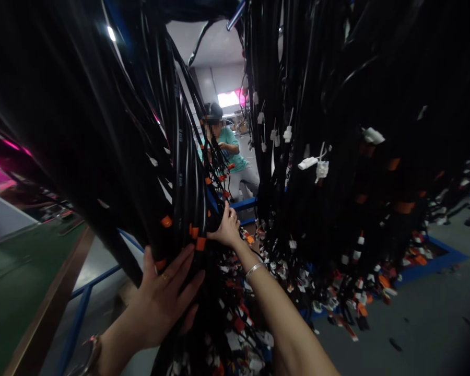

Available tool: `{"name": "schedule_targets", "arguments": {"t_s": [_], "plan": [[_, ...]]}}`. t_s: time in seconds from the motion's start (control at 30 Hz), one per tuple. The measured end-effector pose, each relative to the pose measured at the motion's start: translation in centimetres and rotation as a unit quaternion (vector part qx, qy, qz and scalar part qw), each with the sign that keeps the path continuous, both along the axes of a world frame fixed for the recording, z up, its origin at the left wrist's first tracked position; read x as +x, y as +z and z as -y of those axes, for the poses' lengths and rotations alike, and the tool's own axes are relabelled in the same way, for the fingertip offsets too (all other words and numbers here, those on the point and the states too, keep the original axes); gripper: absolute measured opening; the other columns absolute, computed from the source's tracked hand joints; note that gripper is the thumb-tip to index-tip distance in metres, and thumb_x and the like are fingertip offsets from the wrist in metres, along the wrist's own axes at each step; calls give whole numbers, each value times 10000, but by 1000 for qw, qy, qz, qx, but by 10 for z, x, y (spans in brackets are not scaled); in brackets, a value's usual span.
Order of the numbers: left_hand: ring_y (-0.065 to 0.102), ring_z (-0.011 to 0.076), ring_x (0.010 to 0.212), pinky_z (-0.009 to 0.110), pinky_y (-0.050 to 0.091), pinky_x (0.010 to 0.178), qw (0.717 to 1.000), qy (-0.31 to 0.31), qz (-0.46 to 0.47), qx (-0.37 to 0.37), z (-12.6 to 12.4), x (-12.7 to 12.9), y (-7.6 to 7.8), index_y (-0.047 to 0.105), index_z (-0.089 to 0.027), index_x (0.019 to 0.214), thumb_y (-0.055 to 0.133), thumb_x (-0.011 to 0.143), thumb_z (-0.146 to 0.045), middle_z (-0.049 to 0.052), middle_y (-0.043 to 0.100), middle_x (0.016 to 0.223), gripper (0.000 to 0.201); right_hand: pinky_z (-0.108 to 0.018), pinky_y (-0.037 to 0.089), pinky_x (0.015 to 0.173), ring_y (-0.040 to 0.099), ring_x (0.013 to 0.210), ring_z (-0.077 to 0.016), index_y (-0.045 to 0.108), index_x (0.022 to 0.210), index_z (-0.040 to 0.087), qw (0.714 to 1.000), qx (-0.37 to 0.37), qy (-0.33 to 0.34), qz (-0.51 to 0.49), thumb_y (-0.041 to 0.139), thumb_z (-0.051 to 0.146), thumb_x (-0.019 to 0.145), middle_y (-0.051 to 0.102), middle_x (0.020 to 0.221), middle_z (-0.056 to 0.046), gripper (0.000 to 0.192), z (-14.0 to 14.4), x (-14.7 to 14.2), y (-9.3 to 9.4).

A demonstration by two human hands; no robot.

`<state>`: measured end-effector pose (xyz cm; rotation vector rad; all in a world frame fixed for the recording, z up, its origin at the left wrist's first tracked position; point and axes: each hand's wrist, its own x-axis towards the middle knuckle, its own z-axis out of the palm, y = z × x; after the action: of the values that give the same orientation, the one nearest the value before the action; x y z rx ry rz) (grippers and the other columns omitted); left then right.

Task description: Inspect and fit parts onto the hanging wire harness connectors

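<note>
Pressing flat, left hand (162,303) rests open on black cables (180,172); right hand (227,228) grips them

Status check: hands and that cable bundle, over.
Left hand flat against cable bundle. Right hand gripping it higher up. Second hanging bundle close at right.

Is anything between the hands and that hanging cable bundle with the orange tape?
Nothing visible. The left hand lies flat against the black cable bundle, and the right hand grips it higher up beside the orange tape bands. Both already touch the cables.
</note>
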<state>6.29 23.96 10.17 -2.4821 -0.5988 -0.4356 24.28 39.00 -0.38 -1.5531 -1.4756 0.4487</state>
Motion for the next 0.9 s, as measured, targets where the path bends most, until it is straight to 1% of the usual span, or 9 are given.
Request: {"name": "schedule_targets", "arguments": {"t_s": [0.13, 0.3, 0.4, 0.47, 0.53, 0.63, 0.73, 0.83, 0.9], "plan": [[461, 356, 1226, 741, 53, 989, 1000, -11, 6, -1, -2, 0, 0, 637, -182, 1031, 576, 759, -370, 256, 590, 1180, 337, -567, 330, 946, 367, 1216, -380, 28, 1425, 222, 1000, 9, -8, 9, 772, 482, 462, 310, 1314, -180, 1244, -10, 11, 0], [486, 346, 1204, 736, 77, 992, 1000, -18, 7, -3, -4, 0, 1, 632, -180, 1031, 551, 790, -346, 241, 610, 1153, 304, -447, 409, 925, 501, 1091, -291, 358, 1319, 228, 999, 30, 8, 14, 743, 413, 525, 424, 1198, -108, 901, -22, 31, -1], [490, 342, 1201, 735, 70, 991, 1000, -16, 2, -3, -6, 1, 1, 629, -183, 1038, 542, 802, -365, 244, 605, 1161, 310, -379, 442, 904, 543, 1048, -244, 406, 1279, 237, 999, 47, 15, 16, 723, 368, 566, 453, 1185, -84, 791, -20, 40, -3], [476, 340, 1215, 732, 70, 993, 1000, -16, 1, -2, -7, 2, 1, 626, -187, 1045, 539, 802, -374, 250, 593, 1177, 319, -365, 466, 872, 567, 1018, -231, 404, 1274, 252, 998, 57, 12, 19, 696, 344, 607, 469, 1193, -74, 733, -13, 43, -5], [454, 337, 1236, 725, 67, 998, 1000, -13, -1, -1, -8, 3, 0, 625, -189, 1049, 536, 802, -380, 254, 582, 1192, 325, -390, 462, 886, 556, 1055, -248, 369, 1296, 244, 997, 68, 0, 26, 654, 331, 662, 469, 1230, -92, 701, -4, 44, -8], [419, 334, 1265, 717, 44, 1007, 1000, -8, -13, 6, -8, 4, -2, 622, -192, 1061, 531, 805, -403, 253, 572, 1208, 344, -433, 373, 1004, 421, 1239, -275, 281, 1355, 186, 995, 86, -10, 45, 572, 335, 756, 407, 1351, -148, 683, 9, 44, -12], [401, 328, 1277, 703, 13, 1022, 1000, -5, -19, 15, -9, 5, -3, 620, -202, 1069, 530, 804, -413, 226, 567, 1230, 351, -431, 306, 1063, 295, 1336, -270, 213, 1392, 127, 994, 85, 11, 73, 565, 350, 780, 341, 1427, -188, 741, 15, 47, -12], [377, 326, 1291, 688, -14, 1035, 1000, -7, -17, 13, -9, 6, -3, 618, -205, 1075, 518, 809, -411, 199, 557, 1253, 351, -434, 323, 1052, 278, 1349, -278, 121, 1424, 106, 992, 68, 34, 105, 588, 342, 767, 297, 1459, -203, 840, 22, 54, -8], [360, 326, 1301, 684, -22, 1038, 1000, -9, -17, 6, -8, 6, -3, 612, -203, 1091, 504, 820, -412, 193, 545, 1270, 359, -423, 356, 1024, 309, 1336, -274, 84, 1437, 113, 990, 56, 37, 125, 549, 312, 793, 299, 1465, -193, 818, 31, 57, -5]]}}
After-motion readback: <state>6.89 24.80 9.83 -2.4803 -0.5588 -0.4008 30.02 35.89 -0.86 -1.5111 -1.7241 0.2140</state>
